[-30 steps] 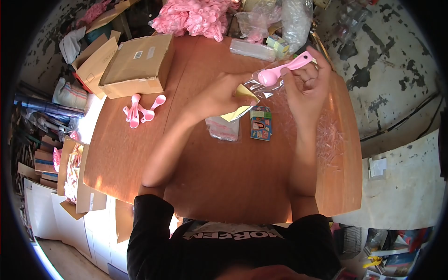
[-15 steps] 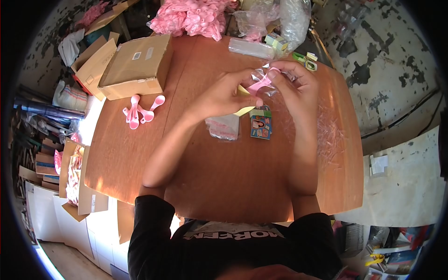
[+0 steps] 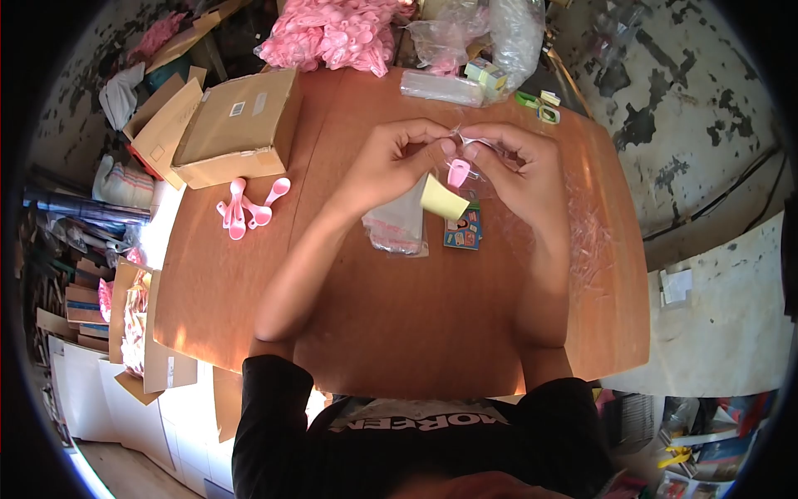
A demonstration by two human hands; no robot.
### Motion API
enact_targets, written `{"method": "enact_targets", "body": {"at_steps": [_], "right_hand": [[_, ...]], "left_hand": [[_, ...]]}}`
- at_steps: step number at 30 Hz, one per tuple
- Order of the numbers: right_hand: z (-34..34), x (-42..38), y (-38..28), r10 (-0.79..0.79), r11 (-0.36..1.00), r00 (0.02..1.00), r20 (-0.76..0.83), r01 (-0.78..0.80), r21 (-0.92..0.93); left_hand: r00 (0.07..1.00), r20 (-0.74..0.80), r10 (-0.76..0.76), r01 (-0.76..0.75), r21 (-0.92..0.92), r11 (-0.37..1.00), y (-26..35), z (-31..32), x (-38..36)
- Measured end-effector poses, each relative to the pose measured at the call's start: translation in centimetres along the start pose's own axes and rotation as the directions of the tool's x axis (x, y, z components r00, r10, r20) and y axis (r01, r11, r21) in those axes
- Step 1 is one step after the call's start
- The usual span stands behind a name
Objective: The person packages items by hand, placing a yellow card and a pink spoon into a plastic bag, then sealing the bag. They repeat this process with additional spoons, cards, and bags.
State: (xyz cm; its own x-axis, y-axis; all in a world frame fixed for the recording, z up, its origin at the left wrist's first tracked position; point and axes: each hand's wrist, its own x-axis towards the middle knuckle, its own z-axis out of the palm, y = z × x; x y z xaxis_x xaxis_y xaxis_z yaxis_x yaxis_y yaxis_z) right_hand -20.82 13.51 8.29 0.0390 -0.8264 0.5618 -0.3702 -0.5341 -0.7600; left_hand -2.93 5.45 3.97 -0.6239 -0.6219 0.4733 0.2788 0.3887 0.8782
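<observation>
My left hand [image 3: 401,162] and my right hand [image 3: 522,170] meet above the far middle of the table, fingertips pinched on the top of a clear plastic bag [image 3: 475,141]. Below the fingertips shows a pink plastic spoon [image 3: 458,173], apparently inside the bag, only part of it visible. A pale yellow card [image 3: 445,198] hangs tilted below my left hand; what keeps it up is hidden. Underneath lie a stack of clear bags [image 3: 395,224] and a blue printed card [image 3: 462,231], partly covered by the yellow one.
Several pink spoons [image 3: 241,208] lie at left, before a cardboard box [image 3: 237,129]. A heap of pink spoons [image 3: 332,33] stands at the back. Green-handled scissors [image 3: 539,106] and a small box [image 3: 486,73] are back right. Clear plastic strips [image 3: 594,241] litter the table's right side.
Both hands have turned and drawn level, with fingertips now together at the bag's top. The pink spoon now hangs below them, and the yellow card shows its face more fully.
</observation>
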Motion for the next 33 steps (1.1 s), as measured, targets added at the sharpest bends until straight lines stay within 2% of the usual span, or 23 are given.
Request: {"method": "enact_targets", "body": {"at_steps": [2, 4, 6, 9, 10, 11, 12, 14, 15, 17, 19, 21, 22, 24, 25, 27, 28, 30, 33], "right_hand": [[0.3, 0.1, 0.1, -0.034, 0.999, 0.997, -0.062, 0.033, -0.012], [0.2, 0.3, -0.1, -0.068, 0.998, 0.99, -0.122, 0.065, -0.025], [-0.4, 0.7, -0.9, -0.362, 0.863, 0.932, 0.008, 0.339, -0.375], [-0.2, 0.4, -1.1, -0.348, 0.841, 0.937, 0.031, 0.326, -0.432], [-0.1, 0.3, -1.1, -0.347, 0.841, 0.938, 0.026, 0.323, -0.433], [-0.1, 0.2, -0.9, -0.345, 0.812, 0.938, 0.037, 0.318, -0.489], [0.0, 0.0, -0.8, -0.343, 0.78, 0.938, 0.049, 0.313, -0.542], [0.1, 0.0, -0.7, -0.371, 0.732, 0.925, 0.082, 0.346, -0.587], [0.2, 0.0, -0.6, -0.397, 0.682, 0.91, 0.119, 0.379, -0.625], [0.4, -0.2, -0.3, -0.368, 0.667, 0.919, 0.14, 0.366, -0.649], [0.3, -0.2, 0.0, -0.343, 0.646, 0.925, 0.162, 0.358, -0.674], [0.1, -0.3, 0.4, -0.278, 0.756, 0.954, 0.114, 0.29, -0.586], [-0.2, -0.2, 0.3, -0.273, 0.758, 0.955, 0.113, 0.286, -0.587], [-0.9, 0.1, -0.1, -0.342, 0.865, 0.939, 0.046, 0.333, -0.375], [-1.0, 0.1, -0.1, -0.332, 0.87, 0.942, 0.044, 0.324, -0.371], [-1.0, 0.0, -0.1, -0.36, 0.905, 0.933, -0.023, 0.344, -0.249], [-1.2, -0.1, -0.4, -0.346, 0.912, 0.938, -0.023, 0.33, -0.242], [-1.7, -0.2, -0.8, -0.277, 0.96, 0.935, -0.221, 0.263, -0.091], [-4.1, -0.4, -0.1, -0.206, 0.914, 0.943, -0.262, 0.281, 0.291]], "left_hand": [[0.997, -0.064, -0.032, 0.03, -0.029, 0.999, 0.9, 0.3, -0.2], [0.998, -0.06, -0.032, 0.032, -0.01, 0.999, 1.3, 0.3, -0.3], [0.998, -0.06, -0.03, 0.031, 0.011, 0.999, 1.8, 0.5, -0.4], [0.993, -0.083, -0.083, 0.09, 0.076, 0.993, 2.5, 0.7, -0.7], [0.995, -0.057, -0.087, 0.095, 0.155, 0.983, 2.5, 0.7, -0.7], [0.995, -0.031, -0.092, 0.097, 0.233, 0.968, 2.5, 0.7, -0.7], [0.995, -0.027, -0.094, 0.097, 0.233, 0.968, 2.7, 0.8, -0.8], [0.997, 0.008, -0.074, 0.064, 0.394, 0.917, 3.0, 0.7, -0.8], [0.997, 0.011, -0.077, 0.066, 0.393, 0.917, 2.9, 0.7, -0.8], [0.995, 0.084, -0.044, -0.003, 0.49, 0.872, 2.6, 0.7, -0.8], [0.992, 0.112, -0.057, -0.009, 0.516, 0.856, 2.8, 0.8, -0.8], [0.987, 0.14, -0.075, -0.012, 0.538, 0.843, 2.9, 0.8, -0.8], [0.991, 0.131, -0.032, -0.037, 0.495, 0.868, 2.8, 0.8, -0.8], [0.993, 0.117, 0.002, -0.055, 0.448, 0.892, 2.9, 0.8, -0.9], [0.994, 0.112, 0.0, -0.045, 0.399, 0.916, 3.4, 0.8, -0.9], [0.994, 0.107, -0.018, -0.02, 0.344, 0.939, 3.7, 1.0, -1.2], [0.998, 0.062, -0.004, -0.015, 0.312, 0.95, 3.6, 1.1, -1.3], [0.999, 0.005, 0.037, -0.037, 0.24, 0.97, 3.7, 0.7, -1.6], [0.982, -0.169, 0.09, -0.08, 0.064, 0.995, 3.9, 0.6, -1.6]]}}
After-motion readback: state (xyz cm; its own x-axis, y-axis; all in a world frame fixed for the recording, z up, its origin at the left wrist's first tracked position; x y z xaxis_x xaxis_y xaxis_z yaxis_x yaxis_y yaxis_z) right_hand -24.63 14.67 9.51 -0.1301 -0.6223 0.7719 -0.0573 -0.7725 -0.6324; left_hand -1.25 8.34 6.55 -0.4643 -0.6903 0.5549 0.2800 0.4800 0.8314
